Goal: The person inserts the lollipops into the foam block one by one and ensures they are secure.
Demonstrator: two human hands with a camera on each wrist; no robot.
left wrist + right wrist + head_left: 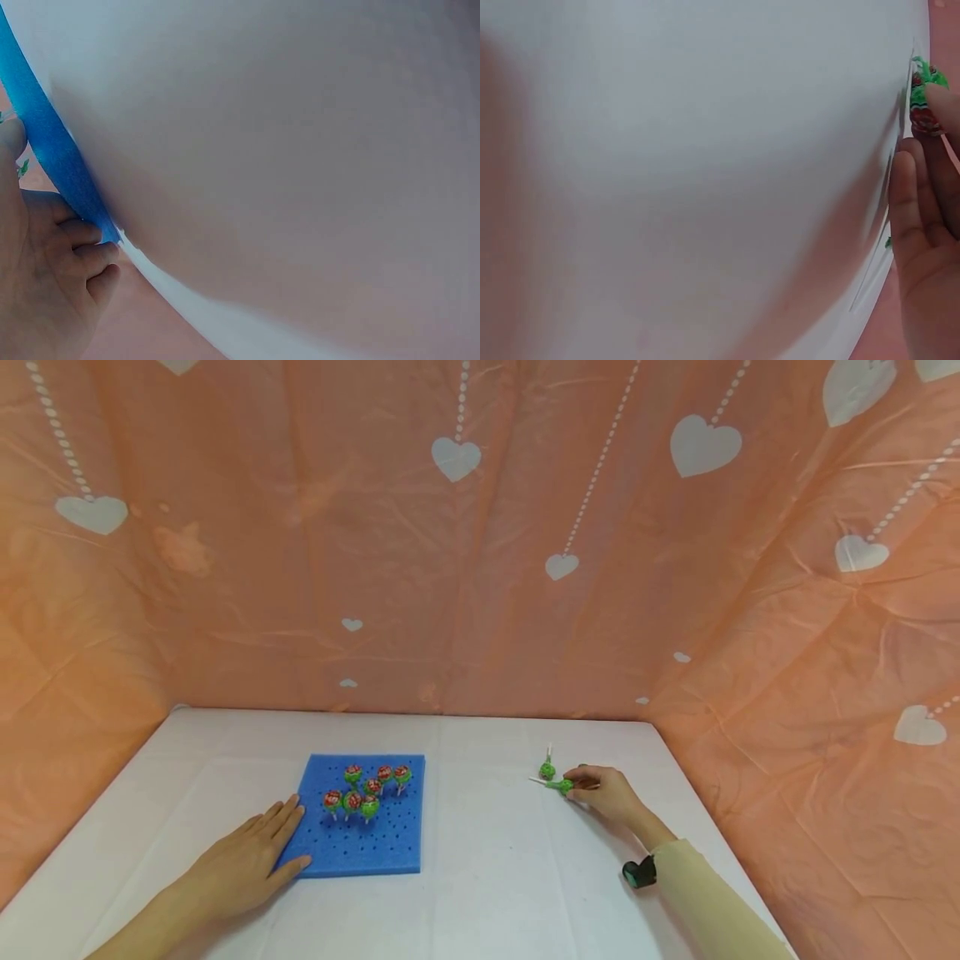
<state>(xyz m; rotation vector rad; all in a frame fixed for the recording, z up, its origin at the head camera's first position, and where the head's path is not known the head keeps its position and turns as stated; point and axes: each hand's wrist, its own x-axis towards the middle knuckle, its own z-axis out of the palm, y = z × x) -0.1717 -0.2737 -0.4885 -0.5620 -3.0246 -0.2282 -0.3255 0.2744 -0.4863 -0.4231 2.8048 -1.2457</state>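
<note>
A blue foam board (393, 843) dotted with small holes lies on the table, and several red-and-green wrapped lollipops (333, 800) stand in it on their sticks. My left hand (243, 864) rests along the board's left edge, fingers extended and thumb at the near corner. Over to the right, my right hand (613, 795) pinches the wrapped head of a lollipop (927, 101) between thumb and fingers, its white stick pointing left in the head view. Just beyond it another lollipop (547, 771) lies on the table, stick pointing away.
The white-covered table (487, 893) runs back to an orange curtain (510, 635) printed with white hearts, which also encloses both sides. A small dark device (639, 872) sits at the right wrist by the beige sleeve (705, 902).
</note>
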